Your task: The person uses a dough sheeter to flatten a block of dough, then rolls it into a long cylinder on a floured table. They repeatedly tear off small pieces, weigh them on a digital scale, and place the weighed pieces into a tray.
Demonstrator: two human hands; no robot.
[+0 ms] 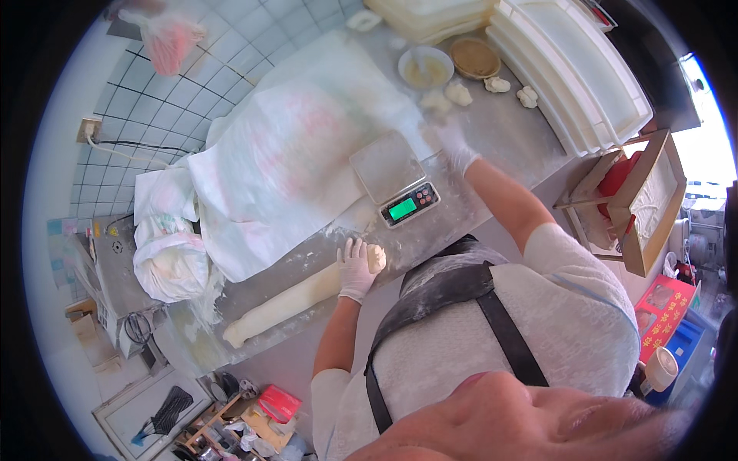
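Note:
My left hand, in a thin white glove, lies wrapped over a long roll of dough near its torn end. The roll stretches across the floured steel worktop. Farther up, my right hand, also gloved, reaches over the worktop; its fingers are blurred, and I cannot tell whether they hold anything. Just beyond them is a blurred dough piece, beside another dough lump. A digital scale with a lit green display stands between my hands. Its steel weighing plate looks bare.
White plastic sheeting covers a large mound behind the scale. A bowl with yellowish contents and a utensil, a round brown dish, more dough lumps and stacked white trays occupy the far end. An open flour bag stands left.

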